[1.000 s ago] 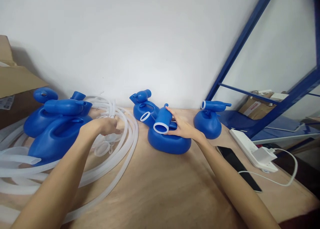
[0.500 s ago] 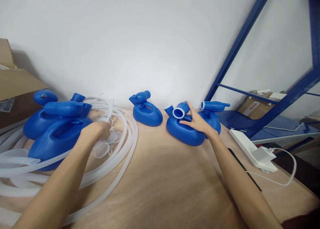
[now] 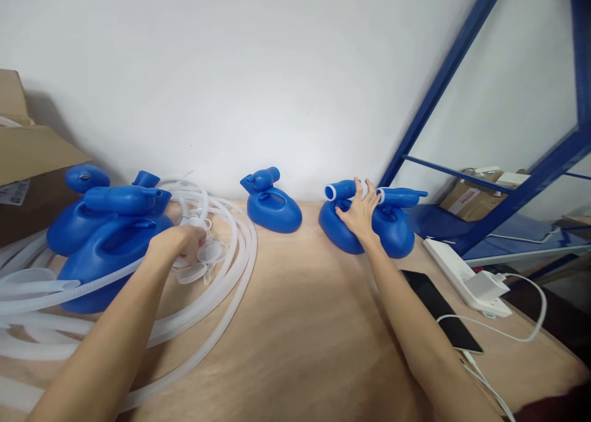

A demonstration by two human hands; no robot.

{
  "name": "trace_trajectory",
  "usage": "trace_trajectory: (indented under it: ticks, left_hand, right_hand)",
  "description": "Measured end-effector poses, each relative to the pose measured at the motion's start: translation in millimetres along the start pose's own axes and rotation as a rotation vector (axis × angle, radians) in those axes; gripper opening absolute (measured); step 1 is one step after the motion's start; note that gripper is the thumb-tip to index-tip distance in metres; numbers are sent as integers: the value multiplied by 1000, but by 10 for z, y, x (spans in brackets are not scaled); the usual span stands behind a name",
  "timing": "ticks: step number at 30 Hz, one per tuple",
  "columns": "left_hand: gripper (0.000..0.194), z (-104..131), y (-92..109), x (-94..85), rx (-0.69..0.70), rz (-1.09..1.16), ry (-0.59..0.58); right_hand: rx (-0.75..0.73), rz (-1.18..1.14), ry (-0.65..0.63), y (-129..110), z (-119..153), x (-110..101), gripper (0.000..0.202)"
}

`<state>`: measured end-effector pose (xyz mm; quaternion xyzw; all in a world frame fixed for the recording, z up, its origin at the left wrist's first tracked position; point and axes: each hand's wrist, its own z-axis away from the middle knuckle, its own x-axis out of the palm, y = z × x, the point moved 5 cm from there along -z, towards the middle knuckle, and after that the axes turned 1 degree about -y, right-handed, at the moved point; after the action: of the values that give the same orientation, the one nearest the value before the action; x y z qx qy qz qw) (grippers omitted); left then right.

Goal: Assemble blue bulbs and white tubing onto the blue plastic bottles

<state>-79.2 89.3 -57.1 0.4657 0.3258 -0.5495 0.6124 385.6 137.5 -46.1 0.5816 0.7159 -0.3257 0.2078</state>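
My left hand [image 3: 187,242] is among clear plastic caps [image 3: 213,251] and coiled translucent tubing [image 3: 242,250]; its fingertips are hidden, so what they hold cannot be made out. My right hand [image 3: 362,208] has its fingers spread, touching the blue bottle [image 3: 336,225] that has a white-rimmed tube on top. Right beside that bottle stands another blue bottle [image 3: 394,231] with a similar top piece. A third blue bottle [image 3: 276,211] sits by the wall between my hands. Two larger-looking blue bottles [image 3: 99,262] are left of my left hand.
At the far left is an open cardboard box [image 3: 37,154]. A black phone [image 3: 441,308] with a white cable and a white power strip [image 3: 462,274] lie at the right. Behind them rises a blue metal shelf frame [image 3: 443,83].
My right hand has moved right with the bottle, which now stands close beside the rightmost one, and its fingers have spread. More of the phone shows. My left hand has shifted slightly among the caps.
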Motion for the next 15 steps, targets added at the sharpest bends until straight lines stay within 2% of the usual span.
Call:
trace_trajectory:
  ticks: [2,4,5,7,8,11,13,15]
  left_hand:
    - [35,14,-29,-1,-24,24,-46]
    - [35,32,-67,-20,-47,47,-78]
    - [37,44,-85,-43,-53,58,-78]
    - [38,77,-115,-97,-58,74,-71]
    - [37,96,-126,-123,-57,81,-68]
    - [35,146,-136,-163,-49,112,-89]
    - [37,170,-129,-162,-45,133,-114]
    - [38,190,-113,-163,-31,151,-120]
  right_hand:
    - [-88,-45,64,-177,58,-27,84]
    - [-235,-128,60,-484,152,-22,64]
    - [-322,-180,17,-676,204,9,53]
    - [-472,-290,-157,-1077,302,151,41]
    - [-465,-336,-216,-1234,322,237,43]
    - [-272,-438,-339,-1503,291,560,75]
    - [-148,-480,-411,-1554,254,772,89]
    - [-91,-495,-437,-1543,223,896,91]
